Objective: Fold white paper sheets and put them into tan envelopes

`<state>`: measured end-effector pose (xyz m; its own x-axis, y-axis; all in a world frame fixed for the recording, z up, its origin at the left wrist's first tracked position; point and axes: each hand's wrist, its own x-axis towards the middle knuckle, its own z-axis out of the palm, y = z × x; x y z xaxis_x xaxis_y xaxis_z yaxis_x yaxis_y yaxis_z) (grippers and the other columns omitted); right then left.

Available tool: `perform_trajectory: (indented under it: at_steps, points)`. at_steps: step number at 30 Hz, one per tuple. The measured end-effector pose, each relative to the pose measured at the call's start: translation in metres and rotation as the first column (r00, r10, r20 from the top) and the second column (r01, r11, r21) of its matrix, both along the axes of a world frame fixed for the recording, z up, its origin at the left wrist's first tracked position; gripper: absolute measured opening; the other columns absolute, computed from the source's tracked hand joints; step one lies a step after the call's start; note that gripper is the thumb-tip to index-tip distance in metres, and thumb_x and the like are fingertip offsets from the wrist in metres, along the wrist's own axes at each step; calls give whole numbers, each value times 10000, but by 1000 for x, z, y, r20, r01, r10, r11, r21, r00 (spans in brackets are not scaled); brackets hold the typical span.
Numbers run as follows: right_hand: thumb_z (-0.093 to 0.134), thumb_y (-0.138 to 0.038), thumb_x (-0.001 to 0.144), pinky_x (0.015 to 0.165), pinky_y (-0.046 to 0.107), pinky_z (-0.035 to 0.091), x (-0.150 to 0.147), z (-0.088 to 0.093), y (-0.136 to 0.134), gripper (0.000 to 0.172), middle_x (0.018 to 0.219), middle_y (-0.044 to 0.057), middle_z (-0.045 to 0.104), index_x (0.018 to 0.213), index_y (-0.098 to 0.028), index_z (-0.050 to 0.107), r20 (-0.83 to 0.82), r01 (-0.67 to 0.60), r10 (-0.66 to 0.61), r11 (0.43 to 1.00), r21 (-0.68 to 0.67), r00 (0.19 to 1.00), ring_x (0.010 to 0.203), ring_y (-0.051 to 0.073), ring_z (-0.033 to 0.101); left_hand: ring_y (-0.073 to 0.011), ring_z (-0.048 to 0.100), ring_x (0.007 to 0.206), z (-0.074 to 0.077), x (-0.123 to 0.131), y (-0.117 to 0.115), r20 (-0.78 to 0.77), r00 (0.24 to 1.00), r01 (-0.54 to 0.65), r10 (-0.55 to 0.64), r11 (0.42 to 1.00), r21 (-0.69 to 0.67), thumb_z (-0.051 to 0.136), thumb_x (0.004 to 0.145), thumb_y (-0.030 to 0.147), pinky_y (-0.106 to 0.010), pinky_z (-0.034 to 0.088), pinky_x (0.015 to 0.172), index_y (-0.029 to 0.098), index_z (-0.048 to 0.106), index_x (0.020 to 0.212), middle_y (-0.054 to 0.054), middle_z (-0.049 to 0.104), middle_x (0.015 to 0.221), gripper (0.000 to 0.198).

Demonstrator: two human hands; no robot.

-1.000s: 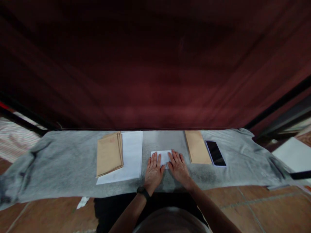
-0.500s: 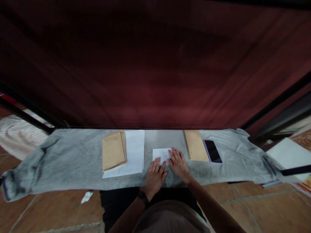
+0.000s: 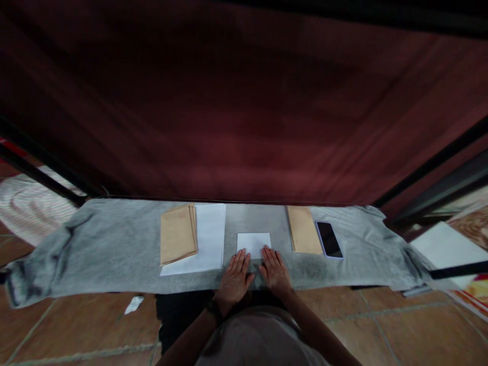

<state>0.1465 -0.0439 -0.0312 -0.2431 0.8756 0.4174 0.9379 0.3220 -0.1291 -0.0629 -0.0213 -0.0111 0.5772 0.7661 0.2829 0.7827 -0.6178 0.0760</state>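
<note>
Small white paper (image 3: 254, 243) is lying flat on the grey cloth (image 3: 114, 244), directly ahead of both hands and centred between them. Its near corners are sitting under the fingertips; the far part is showing uncovered. Long axis appears to be running left to right, across the person's front; the short edges are pointing away from the body.

Left hand (image 3: 235, 278): palm down, flattened, fingers lying straight and close together, fingertips resting on the near-left corner. Right hand (image 3: 276, 272): likewise flattened, fingers fanning slightly, fingertips resting on the near-right corner. Both thumbs are angling inward, well spread from the fingers. Forearms are converging from the body toward the paper.

Left of the paper, brown envelopes (image 3: 177, 236) are overlapping larger white sheets (image 3: 211, 236); to the right, a brown envelope pile (image 3: 305, 231) is lying beside a phone (image 3: 330, 240).
</note>
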Motion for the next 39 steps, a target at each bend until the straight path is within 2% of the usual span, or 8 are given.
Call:
perform_trajectory:
  at_steps: [7,18,22,25,29,32,36,39]
  points:
    - [391,-321,1040,1193,466,301,2,3,-3,610,1563,163,399,1584,-110,215,21,15,-15,1000,-5,1000,1445,266,384,-295,379,1452,-6,-14,-4,-8,1000,-13,13,999,34,410,990,517,-465,388,1144,75,355,1512,-198,446,1533,686]
    - [383,-317,1043,1170,483,329,-3,9,-4,579,1547,151,430,1579,-145,247,-18,47,-48,998,-52,999,1422,257,418,-227,306,1491,11,25,40,-2,999,36,-36,994,-107,344,1021,415,-451,289,1209,151,343,1528,-125,383,1589,571]
    - [399,-321,1038,1154,484,344,-3,8,-6,552,1554,130,426,1564,-190,295,-35,53,-56,995,-81,998,1413,250,430,-246,303,1492,9,25,52,15,999,-44,46,991,-125,344,1014,382,-461,290,1207,98,350,1517,-160,388,1579,577]
    - [400,-303,1032,1151,487,338,0,8,-3,507,1537,136,451,1518,-157,389,-37,53,-58,992,-113,998,1398,261,444,-260,319,1485,8,20,54,32,995,-91,96,987,-132,350,1006,334,-472,312,1198,81,363,1509,-169,399,1570,563]
    - [421,-276,1016,1121,447,366,9,21,26,421,1475,121,533,1398,-160,553,-59,71,-85,976,-207,995,1339,260,498,-268,326,1481,6,14,52,54,991,-110,119,984,-141,364,1001,330,-480,328,1191,92,375,1506,-165,391,1575,558]
    - [431,-270,1013,1100,409,376,13,37,62,433,1477,140,524,1411,-138,538,-3,123,-132,931,-345,991,1324,257,497,-269,326,1480,5,11,48,55,991,-110,120,982,-151,368,999,318,-463,330,1193,74,393,1491,-171,382,1579,549]
    - [567,-236,944,1106,385,352,13,52,105,455,1418,128,573,1395,-184,554,13,101,-104,917,-387,995,1296,252,506,-257,336,1477,2,6,44,72,990,-110,121,983,-145,369,995,297,-474,350,1183,100,367,1507,-162,394,1575,549]
    - [698,-245,851,1078,384,371,14,57,122,454,1314,118,633,1298,-208,625,21,86,-85,902,-423,996,1253,262,530,-259,343,1473,-1,2,42,90,988,-111,126,982,-155,366,994,294,-490,364,1173,110,339,1520,-166,400,1570,558]
